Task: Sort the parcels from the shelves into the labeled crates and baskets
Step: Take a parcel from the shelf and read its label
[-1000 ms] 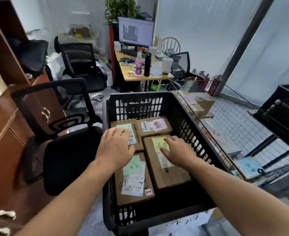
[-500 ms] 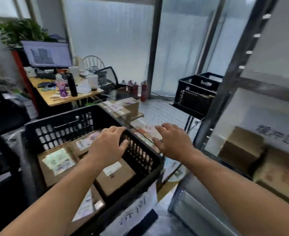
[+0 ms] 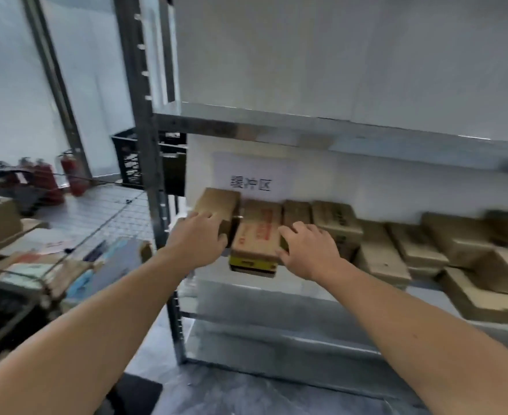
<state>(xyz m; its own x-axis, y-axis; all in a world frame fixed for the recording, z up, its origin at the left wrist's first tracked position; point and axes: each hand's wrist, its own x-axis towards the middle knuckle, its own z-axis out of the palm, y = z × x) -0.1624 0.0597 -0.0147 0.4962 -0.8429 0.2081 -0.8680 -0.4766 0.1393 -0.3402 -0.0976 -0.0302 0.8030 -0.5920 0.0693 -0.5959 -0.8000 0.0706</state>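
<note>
Mostly grey metal shelf (image 3: pixel 276 127), cardboard parcels (image 3: pixel 336 223) rowed; extinguishers (image 3: pixel 73 175) left.

From my view, the shelf unit (image 3: pixel 306 127) fills 12 to 3 o'clock. A row of parcels (image 3: pixel 408 244) lies on its middle shelf (image 3: pixel 306 287), running from 12 toward 3 o'clock. A paper sign (image 3: pixel 249 175) hangs on the wall behind the row's left end. One parcel (image 3: pixel 257 232) at 12 o'clock sticks out over the shelf's front edge. My left hand (image 3: pixel 197 241) lies to its left, on the end parcel (image 3: pixel 216 202), and my right hand (image 3: pixel 309 250) lies to its right. A wire basket (image 3: pixel 118 217) stands at 9 o'clock, left of the shelf post (image 3: pixel 154 190). A crate (image 3: pixel 130 163) sits behind the post at 11 o'clock, with fire extinguishers (image 3: pixel 70 175) to its left at 10 o'clock.
</note>
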